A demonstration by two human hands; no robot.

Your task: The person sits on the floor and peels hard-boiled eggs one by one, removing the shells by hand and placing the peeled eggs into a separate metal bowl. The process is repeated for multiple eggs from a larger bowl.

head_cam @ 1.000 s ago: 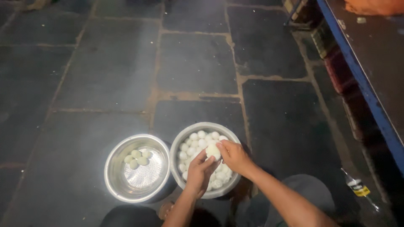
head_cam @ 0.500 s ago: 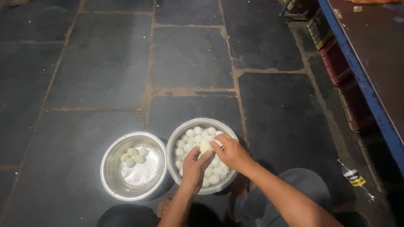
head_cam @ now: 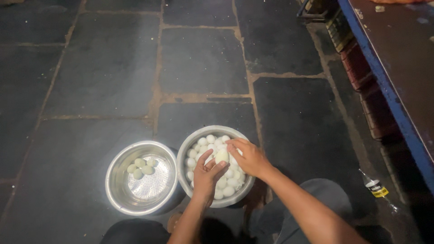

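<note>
A person crouches over two round metal bowls set side by side, touching, on a dark stone-slab floor [head_cam: 108, 72]. The right-hand bowl [head_cam: 187, 149] is heaped with pale white eggs [head_cam: 228, 183]. Over it both hands meet around a single egg [head_cam: 221, 156]: the left hand [head_cam: 206, 177] cups it from below with thumb and fingers curled against its shell, and the right hand [head_cam: 248, 157] arches over from the far side, fingertips pressed on its top. Both hands are closed on that one egg, which sits just above the pile. The left-hand bowl [head_cam: 115, 190] has a dimpled, shiny bottom and holds only a few pale greenish eggs [head_cam: 142, 167] near its far wall. To the right, well apart, a small plastic bottle [head_cam: 376, 187] lies on the floor beside a blue-edged bench [head_cam: 384, 86].
</note>
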